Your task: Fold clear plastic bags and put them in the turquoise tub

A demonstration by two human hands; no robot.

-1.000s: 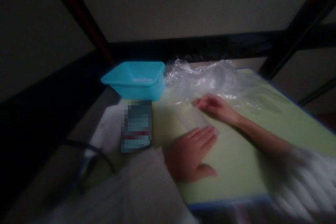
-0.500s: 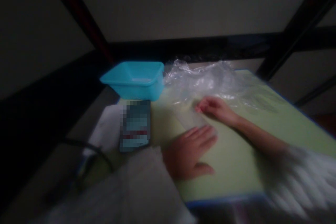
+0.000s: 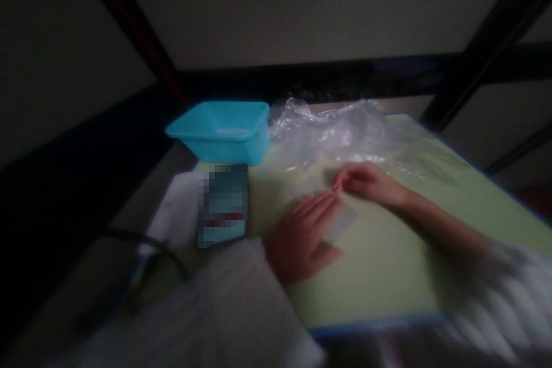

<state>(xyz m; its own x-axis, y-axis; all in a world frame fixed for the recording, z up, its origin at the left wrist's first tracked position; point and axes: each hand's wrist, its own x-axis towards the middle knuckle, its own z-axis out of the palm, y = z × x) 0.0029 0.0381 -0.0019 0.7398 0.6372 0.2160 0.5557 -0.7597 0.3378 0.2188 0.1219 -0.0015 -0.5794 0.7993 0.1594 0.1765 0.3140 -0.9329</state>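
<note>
a thin translucent sheet lies on the pale green surface, partly hidden beneath the left hand. that hand is spread flat, fingers straight and thumb held apart, gripping nothing. the right hand has its fingers curled inward, their tips meeting the left fingertips over the sheet; blur makes it impossible to tell whether they pinch it. just behind is crumpled clear plastic, beside a turquoise basin. nearer left, a pixelated flat object adjoins something white.
</note>
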